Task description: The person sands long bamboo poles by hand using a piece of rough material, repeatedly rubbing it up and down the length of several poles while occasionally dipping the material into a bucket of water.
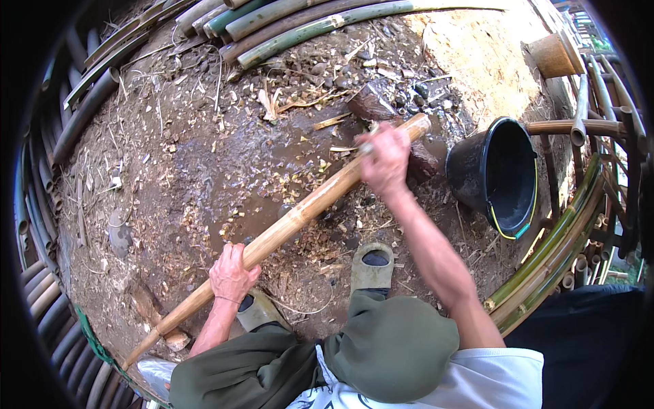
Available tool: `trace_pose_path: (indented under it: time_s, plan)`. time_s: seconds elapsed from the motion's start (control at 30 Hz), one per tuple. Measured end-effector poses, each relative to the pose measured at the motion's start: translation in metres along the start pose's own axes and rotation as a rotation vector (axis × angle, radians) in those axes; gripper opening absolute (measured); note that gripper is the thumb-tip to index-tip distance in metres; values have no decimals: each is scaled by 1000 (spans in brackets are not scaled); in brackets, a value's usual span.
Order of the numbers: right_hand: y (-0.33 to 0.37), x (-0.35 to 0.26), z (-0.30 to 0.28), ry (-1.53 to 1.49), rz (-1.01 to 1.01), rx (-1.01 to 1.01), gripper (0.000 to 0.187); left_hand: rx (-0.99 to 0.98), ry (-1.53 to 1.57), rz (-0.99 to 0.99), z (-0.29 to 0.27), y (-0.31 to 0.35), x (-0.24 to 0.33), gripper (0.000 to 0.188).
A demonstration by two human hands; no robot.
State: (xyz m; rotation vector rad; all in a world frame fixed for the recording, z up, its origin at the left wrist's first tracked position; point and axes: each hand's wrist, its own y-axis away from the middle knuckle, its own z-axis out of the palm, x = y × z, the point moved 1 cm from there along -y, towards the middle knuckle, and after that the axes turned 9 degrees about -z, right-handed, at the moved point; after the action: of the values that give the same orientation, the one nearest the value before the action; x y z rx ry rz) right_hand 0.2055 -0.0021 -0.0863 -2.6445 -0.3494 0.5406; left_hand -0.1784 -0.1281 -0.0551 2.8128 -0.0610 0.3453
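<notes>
A long peeled bamboo pole (306,210) slants across the ground in front of me, from the lower left up to the right. My left hand (234,274) is wrapped round its lower half. Farther up, near the pole's thick end, my right hand (387,162) is closed and pressed against the upper side. A small greyish thing shows at its fingertips, too blurred to name. Beneath that end lies a dark reddish-brown piece of wood (371,103), partly hidden by the pole and my hand.
A black bucket (470,163) with a yellow-green handle lies tipped to the right. Bamboo poles (320,33) are stacked at the far side, with more bamboo (51,320) along the left. Split green bamboo (548,252) leans at right. Wet ground (225,177) is littered with chips.
</notes>
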Motion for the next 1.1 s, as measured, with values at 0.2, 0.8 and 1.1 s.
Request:
trace_pose_path:
  time_s: [0.2, 0.8, 1.1]
  plan:
    - [26, -93, 17, -208, -247, -18, 19, -330, 159, -45, -13, -11, -15, 40]
    - [38, -180, 41, -335, -409, -61, 26, 243, -1, 118, 2, 22, -1, 59]
    - [-22, 62, -18, 212, 1, 63, 24, -220, 5, -121, -12, -27, -5, 53]
